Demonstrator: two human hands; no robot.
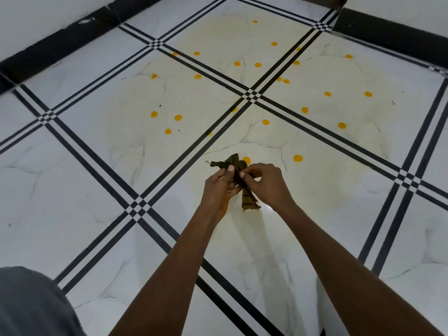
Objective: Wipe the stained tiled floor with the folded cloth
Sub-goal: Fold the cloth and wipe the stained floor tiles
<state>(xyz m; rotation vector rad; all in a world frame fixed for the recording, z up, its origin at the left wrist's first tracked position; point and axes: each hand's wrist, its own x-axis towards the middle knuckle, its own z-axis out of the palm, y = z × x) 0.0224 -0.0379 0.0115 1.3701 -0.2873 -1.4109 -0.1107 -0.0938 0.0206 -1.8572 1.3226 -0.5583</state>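
- The cloth (pixel 236 170), dark and bunched, is held up between both hands above the floor (pixel 97 166), one frayed end hanging down and another corner sticking out to the left; it does not look neatly folded yet.
- The left hand (pixel 219 187) has its grip closed on the cloth, thumb pressed against it from the near side.
- The right hand (pixel 265 184) pinches the same bundle with its fingertips, so its grip is closed on the cloth too.
- Just beyond the hands lie two orange spots (pixel 298 158), one partly hidden by the cloth.
- Many more orange spots dot the tiles further out, inside a wide pale yellowish smear (pixel 218 40) that spans several tiles.
- Judging by this, wiping has hardly begun: the cloth is off the floor and nearly all the stain is left.
- A grey garment (pixel 29 304) shows at the lower left.
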